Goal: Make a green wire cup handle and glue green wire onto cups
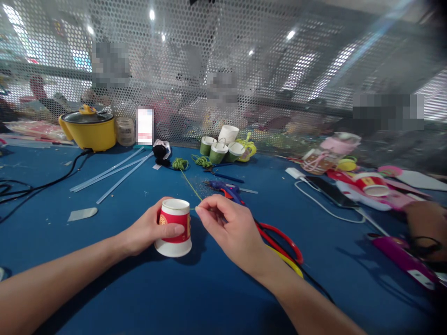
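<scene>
My left hand (153, 228) is wrapped round a red and white paper cup (175, 222), its thumb across the printed red band. The cup is upside down, with its wider end toward the blue table. Beside it, my right hand (230, 225) pinches a thin green yarn (190, 186) between thumb and finger. A short stretch of the yarn runs from the fingertips to the upper edge of the cup. Its other end leads back to a small green yarn bundle (180, 164) on the table.
Behind my right hand lie a blue glue gun (226, 187), pliers (226, 177) and red-handled scissors (284, 242). Green-wrapped cups (219, 152) stand by the mesh wall. Glue sticks (111, 172) and a yellow pot (89, 132) are at left; a phone (330, 190) and power strip (401, 260) at right.
</scene>
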`<move>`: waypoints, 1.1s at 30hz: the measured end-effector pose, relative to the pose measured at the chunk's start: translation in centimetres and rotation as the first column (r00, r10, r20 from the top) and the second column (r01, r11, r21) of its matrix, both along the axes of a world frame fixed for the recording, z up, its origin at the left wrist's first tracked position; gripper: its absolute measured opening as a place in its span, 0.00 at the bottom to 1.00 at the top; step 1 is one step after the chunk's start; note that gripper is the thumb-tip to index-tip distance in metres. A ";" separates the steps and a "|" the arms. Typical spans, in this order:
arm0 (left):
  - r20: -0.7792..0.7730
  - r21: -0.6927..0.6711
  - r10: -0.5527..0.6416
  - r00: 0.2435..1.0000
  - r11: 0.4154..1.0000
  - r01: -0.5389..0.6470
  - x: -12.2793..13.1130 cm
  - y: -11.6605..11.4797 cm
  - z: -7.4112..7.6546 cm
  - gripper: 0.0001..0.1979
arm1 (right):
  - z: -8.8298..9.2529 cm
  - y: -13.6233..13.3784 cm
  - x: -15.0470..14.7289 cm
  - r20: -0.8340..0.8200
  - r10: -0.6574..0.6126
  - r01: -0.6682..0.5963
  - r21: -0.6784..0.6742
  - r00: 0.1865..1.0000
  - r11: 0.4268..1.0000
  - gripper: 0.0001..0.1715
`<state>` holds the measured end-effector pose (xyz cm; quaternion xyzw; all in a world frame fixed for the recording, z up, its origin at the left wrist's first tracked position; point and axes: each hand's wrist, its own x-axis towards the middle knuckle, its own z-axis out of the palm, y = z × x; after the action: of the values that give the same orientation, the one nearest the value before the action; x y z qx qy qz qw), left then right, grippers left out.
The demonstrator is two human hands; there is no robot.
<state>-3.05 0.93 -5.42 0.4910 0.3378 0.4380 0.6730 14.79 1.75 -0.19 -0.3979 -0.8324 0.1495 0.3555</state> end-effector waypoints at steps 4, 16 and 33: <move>0.023 -0.009 -0.011 1.000 1.000 0.011 0.1 -0.1 0.2 0.22 | -0.2 0.2 -0.1 0.004 -0.006 0.006 -0.007 1.000 1.000 0.06; 0.038 -0.014 -0.022 0.999 1.000 0.022 0.0 -0.3 0.3 0.23 | -0.8 0.6 -0.2 -0.014 0.019 -0.020 -0.018 1.000 1.000 0.06; 0.126 -0.080 -0.036 0.991 0.996 0.046 0.2 -0.3 0.6 0.24 | -0.6 0.4 -0.2 -0.029 0.046 -0.048 -0.049 0.999 0.998 0.06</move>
<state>-2.81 0.66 -4.79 0.4412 0.3029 0.4396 0.7214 14.60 2.15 -0.82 -0.3849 -0.8325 0.1842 0.3535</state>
